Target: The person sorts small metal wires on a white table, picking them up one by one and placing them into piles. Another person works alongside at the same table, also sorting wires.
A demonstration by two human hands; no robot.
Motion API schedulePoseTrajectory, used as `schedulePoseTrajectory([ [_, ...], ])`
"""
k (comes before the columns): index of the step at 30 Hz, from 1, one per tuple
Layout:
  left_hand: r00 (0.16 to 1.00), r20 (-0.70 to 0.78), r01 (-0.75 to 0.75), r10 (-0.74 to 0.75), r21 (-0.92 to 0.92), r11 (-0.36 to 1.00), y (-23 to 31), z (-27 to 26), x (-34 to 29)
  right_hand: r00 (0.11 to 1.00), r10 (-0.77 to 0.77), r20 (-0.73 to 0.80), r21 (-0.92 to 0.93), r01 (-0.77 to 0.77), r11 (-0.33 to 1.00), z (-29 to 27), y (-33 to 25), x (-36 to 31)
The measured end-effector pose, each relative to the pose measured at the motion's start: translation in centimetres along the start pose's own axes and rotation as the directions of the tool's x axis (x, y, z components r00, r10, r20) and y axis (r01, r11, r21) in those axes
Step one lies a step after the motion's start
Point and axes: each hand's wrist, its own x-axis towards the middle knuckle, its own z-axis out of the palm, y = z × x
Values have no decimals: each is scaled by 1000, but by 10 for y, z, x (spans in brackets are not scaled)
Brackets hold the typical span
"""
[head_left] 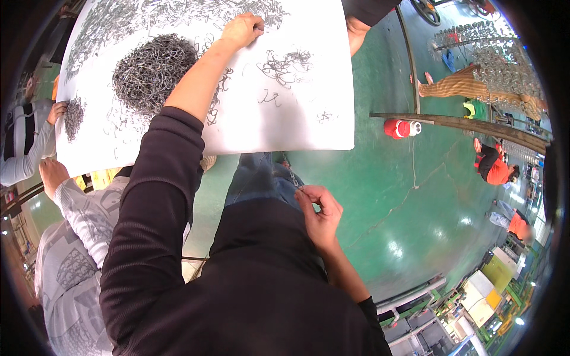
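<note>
My left hand [242, 31] reaches across the white tabletop [309, 130] with its fingers curled together at the edge of a spread of small metal hooks [261, 13]. Whatever lies between its fingertips is too small to make out. Low in front of my lap, my right hand [320, 215] pinches the end of a thin metal strand [291, 171], which runs up toward the table edge. A dense mound of dark wire hooks [153, 72] sits left of my left forearm. Loose hooks [286, 65] lie scattered to the right of that forearm.
At the left, a co-worker's hand [57, 111] touches a smaller hook pile [75, 117]; another person's patterned sleeve [80, 216] is close beside me. Another arm [356, 32] is at the table's far right. A red-and-white jug [399, 128] stands on the green floor beyond a metal rail [463, 120].
</note>
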Motion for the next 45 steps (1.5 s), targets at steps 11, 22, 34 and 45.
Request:
schedulePoseTrajectory([
  [11,944,-170,153,-282,-531,834,81,-27,-111,996,-91,-27,1,91,996,11,6,6],
  [22,945,137,231,-297,-922,310,213,-70,-282,979,-202,-5,32,202,979,12,0,13],
  [34,954,-142,59,-264,-776,628,216,-71,-290,972,-233,25,-2,233,972,17,7,17],
  [45,955,-197,-6,-220,-759,652,207,-62,-293,957,-250,145,-327,285,901,4,35,132],
])
